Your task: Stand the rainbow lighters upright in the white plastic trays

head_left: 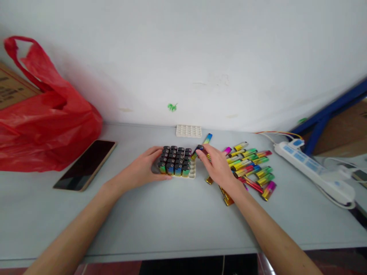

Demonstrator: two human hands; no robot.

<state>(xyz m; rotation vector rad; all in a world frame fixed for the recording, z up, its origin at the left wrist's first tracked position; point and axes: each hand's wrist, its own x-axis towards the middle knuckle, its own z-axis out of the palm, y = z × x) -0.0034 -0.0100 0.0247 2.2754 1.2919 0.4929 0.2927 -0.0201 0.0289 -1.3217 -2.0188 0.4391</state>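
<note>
My left hand [142, 168] grips the left side of a white tray [192, 174], its thumb along the front edge. Upright lighters [177, 160] with black tops and shiny coloured bodies stand in rows in that tray. Bare pockets show along the tray's right side. Between thumb and fingers, my right hand [216, 163] pinches a single lighter [195, 153], slightly tilted, just above those pockets. More lighters [243, 164] in many metallic colours lie in a loose pile to the right, partly hidden by my right hand and forearm. Another lighter [207, 138] lies behind the right hand.
A second white tray [189, 131] rests against the wall. On the left are a phone [86, 165] and a red plastic bag [51, 126] beside a cardboard box [14, 88]. A white power strip [315, 172] with cables lies at right, near a blue metal frame [321, 122].
</note>
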